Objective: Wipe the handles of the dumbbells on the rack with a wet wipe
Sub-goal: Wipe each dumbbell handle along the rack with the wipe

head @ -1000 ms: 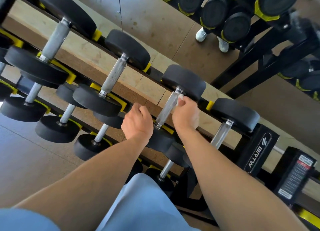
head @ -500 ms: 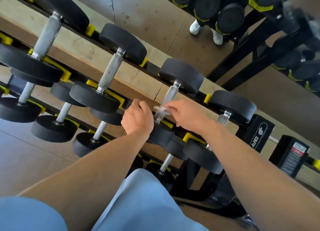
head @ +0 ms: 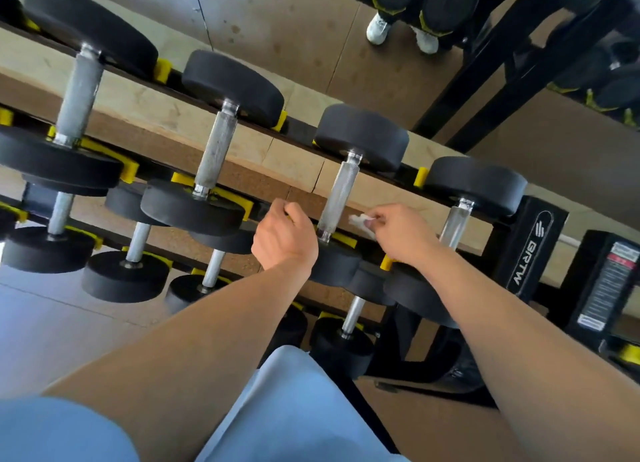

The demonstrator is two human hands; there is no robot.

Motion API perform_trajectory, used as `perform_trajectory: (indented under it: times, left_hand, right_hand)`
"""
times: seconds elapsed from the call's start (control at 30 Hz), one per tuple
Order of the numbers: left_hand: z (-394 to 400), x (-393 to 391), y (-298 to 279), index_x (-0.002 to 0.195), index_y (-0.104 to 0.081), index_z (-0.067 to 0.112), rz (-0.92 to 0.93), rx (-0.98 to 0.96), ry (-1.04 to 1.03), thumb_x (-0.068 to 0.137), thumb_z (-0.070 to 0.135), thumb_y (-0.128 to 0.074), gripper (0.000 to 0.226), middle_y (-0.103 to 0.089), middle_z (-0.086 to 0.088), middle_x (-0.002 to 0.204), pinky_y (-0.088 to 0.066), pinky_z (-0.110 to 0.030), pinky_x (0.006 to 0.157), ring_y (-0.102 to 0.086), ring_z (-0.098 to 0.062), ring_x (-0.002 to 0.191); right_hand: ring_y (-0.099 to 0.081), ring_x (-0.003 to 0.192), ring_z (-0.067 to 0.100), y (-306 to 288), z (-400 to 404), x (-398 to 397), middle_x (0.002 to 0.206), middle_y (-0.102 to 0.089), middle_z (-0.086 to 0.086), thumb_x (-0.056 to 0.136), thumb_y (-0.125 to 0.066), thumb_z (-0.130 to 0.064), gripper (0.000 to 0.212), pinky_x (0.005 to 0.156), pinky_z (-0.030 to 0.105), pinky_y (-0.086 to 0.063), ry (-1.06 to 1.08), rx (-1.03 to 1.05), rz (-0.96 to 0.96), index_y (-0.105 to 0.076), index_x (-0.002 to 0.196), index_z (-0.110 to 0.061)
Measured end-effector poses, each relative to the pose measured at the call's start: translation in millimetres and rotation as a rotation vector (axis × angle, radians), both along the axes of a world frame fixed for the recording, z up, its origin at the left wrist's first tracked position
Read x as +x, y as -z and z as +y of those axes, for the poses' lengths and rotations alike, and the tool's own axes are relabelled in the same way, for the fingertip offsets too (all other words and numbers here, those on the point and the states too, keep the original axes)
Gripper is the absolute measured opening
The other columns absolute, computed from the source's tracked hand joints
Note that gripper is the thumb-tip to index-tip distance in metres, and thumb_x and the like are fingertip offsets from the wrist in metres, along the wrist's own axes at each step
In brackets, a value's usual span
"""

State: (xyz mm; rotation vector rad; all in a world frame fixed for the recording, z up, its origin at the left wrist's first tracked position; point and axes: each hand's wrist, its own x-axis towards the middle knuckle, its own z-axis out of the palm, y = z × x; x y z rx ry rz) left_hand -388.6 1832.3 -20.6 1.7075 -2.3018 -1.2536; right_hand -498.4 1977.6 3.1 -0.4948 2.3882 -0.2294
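Black dumbbells lie in rows on the rack (head: pixel 530 250), resting on yellow cradles. The right hand (head: pixel 401 235) pinches a small white wet wipe (head: pixel 360 220) just right of a steel handle (head: pixel 337 198), not touching it. The left hand (head: pixel 284 240) hovers in a loose fist left of that handle. Another rack reflects in the mirror (head: pixel 311 29) behind.

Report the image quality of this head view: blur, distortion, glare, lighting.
Head view: wide-angle bending tilts the rack; bright daylight washes the floor at left; the wet wipe in the right hand is overexposed white; the left hand is sharp; the sleeve and frame edges are soft.
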Motion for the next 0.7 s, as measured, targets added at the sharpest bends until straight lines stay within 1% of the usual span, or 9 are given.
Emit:
perform_trajectory:
  times: [0.07, 0.13, 0.2, 0.27, 0.37, 0.43, 0.5, 0.6, 0.7]
  left_hand:
    - [0, 0, 0, 0.092, -0.056, 0.022, 0.000, 0.003, 0.004, 0.103, 0.030, -0.025, 0.034, -0.057, 0.000, 0.081, -0.036, -0.036, 0.072, -0.054, -0.027, 0.076]
    - [0, 0, 0, 0.090, -0.055, 0.022, 0.006, -0.003, 0.001, 0.103, 0.030, -0.025, 0.034, -0.057, -0.001, 0.080, -0.036, -0.036, 0.072, -0.055, -0.029, 0.076]
    - [0, 0, 1, 0.090, -0.056, 0.022, 0.011, -0.014, 0.000, 0.103, 0.030, -0.025, 0.035, -0.057, -0.001, 0.080, -0.037, -0.036, 0.072, -0.055, -0.029, 0.076]
    - [0, 0, 2, 0.094, -0.060, 0.020, 0.013, -0.012, -0.001, 0.102, 0.029, -0.026, 0.036, -0.057, -0.002, 0.081, -0.036, -0.036, 0.072, -0.053, -0.029, 0.077]
    - [0, 1, 5, 0.095, -0.061, 0.018, 0.028, -0.009, -0.010, 0.102, 0.029, -0.025, 0.038, -0.057, -0.003, 0.083, -0.039, -0.038, 0.073, -0.054, -0.030, 0.078]
    - [0, 2, 6, 0.098, -0.061, 0.018, 0.045, 0.001, -0.031, 0.102, 0.028, -0.024, 0.038, -0.057, -0.004, 0.085, -0.039, -0.039, 0.073, -0.052, -0.031, 0.079]
    - [0, 3, 6, 0.101, -0.061, 0.017, 0.074, 0.010, -0.060, 0.103, 0.026, -0.025, 0.037, -0.056, -0.004, 0.087, -0.036, -0.038, 0.073, -0.049, -0.030, 0.079]
    - [0, 3, 6, 0.101, -0.061, 0.017, 0.105, 0.019, -0.090, 0.103, 0.026, -0.026, 0.036, -0.057, -0.005, 0.088, -0.034, -0.038, 0.073, -0.049, -0.030, 0.079]
    - [0, 5, 6, 0.100, -0.059, 0.017, 0.136, 0.009, -0.110, 0.102, 0.026, -0.026, 0.035, -0.060, -0.006, 0.089, -0.034, -0.037, 0.073, -0.051, -0.031, 0.080]
  right_hand:
    - [-0.072, 0.067, 0.017, 4, -18, 10, 0.094, -0.069, -0.001, 0.101, -0.052, -0.025, 0.021, 0.070, 0.041, -0.059, -0.027, 0.057, -0.106, -0.072, 0.109, -0.025]
    - [-0.072, 0.058, 0.015, 4, -34, 19, 0.089, -0.072, 0.003, 0.102, -0.051, -0.025, 0.022, 0.069, 0.040, -0.060, -0.081, 0.093, -0.202, -0.072, 0.102, -0.019]
    - [-0.069, 0.054, 0.013, -6, -43, 23, 0.085, -0.073, 0.002, 0.101, -0.053, -0.030, 0.022, 0.064, 0.036, -0.060, -0.142, 0.120, -0.152, -0.073, 0.100, -0.021]
    - [-0.066, 0.049, 0.010, -19, -44, 24, 0.086, -0.073, -0.002, 0.101, -0.052, -0.035, 0.023, 0.063, 0.034, -0.058, -0.195, 0.062, -0.136, -0.073, 0.105, -0.026]
    - [-0.065, 0.048, 0.009, -42, -42, 34, 0.081, -0.071, -0.008, 0.105, -0.048, -0.033, 0.022, 0.068, 0.032, -0.053, -0.192, -0.151, -0.230, -0.069, 0.110, -0.028]
    - [-0.065, 0.052, 0.009, -41, -42, 37, 0.084, -0.068, -0.013, 0.106, -0.047, -0.030, 0.022, 0.063, 0.030, -0.052, -0.164, -0.207, -0.202, -0.067, 0.115, -0.028]
    - [-0.065, 0.066, 0.008, -28, -43, 36, 0.104, -0.068, -0.009, 0.106, -0.047, -0.030, 0.024, 0.061, 0.026, -0.052, -0.087, -0.235, -0.116, -0.065, 0.121, -0.028]
    - [-0.063, 0.094, 0.013, -15, -45, 41, 0.109, -0.070, -0.005, 0.103, -0.051, -0.030, 0.021, 0.084, 0.040, -0.055, -0.119, -0.260, -0.132, -0.069, 0.114, -0.028]
    - [-0.063, 0.097, 0.007, -22, -35, 46, 0.103, -0.071, -0.012, 0.102, -0.055, -0.028, 0.017, 0.092, 0.038, -0.053, -0.119, -0.324, -0.200, -0.072, 0.106, -0.028]
